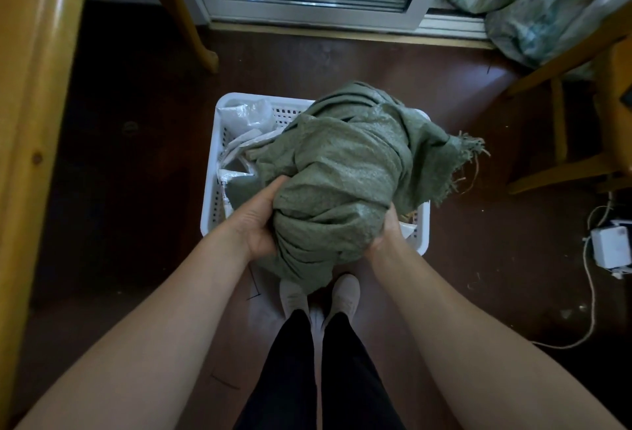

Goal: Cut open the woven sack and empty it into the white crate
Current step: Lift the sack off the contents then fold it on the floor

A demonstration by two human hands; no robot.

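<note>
both hands — left hand (261, 224), right hand (386, 229) — are gripping the woven sack (342, 176), tipping it over the white crate (219, 169); next, shaking contents out.

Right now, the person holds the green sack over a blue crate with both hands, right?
No. The head view shows the crate is white, not blue. The left hand and right hand do hold the green sack over it.

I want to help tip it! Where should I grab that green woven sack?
Grip the green woven sack at its bunched near end, from both sides, as the left hand and right hand do: folds gather there, leaving the rest over the white plastic crate.
</note>
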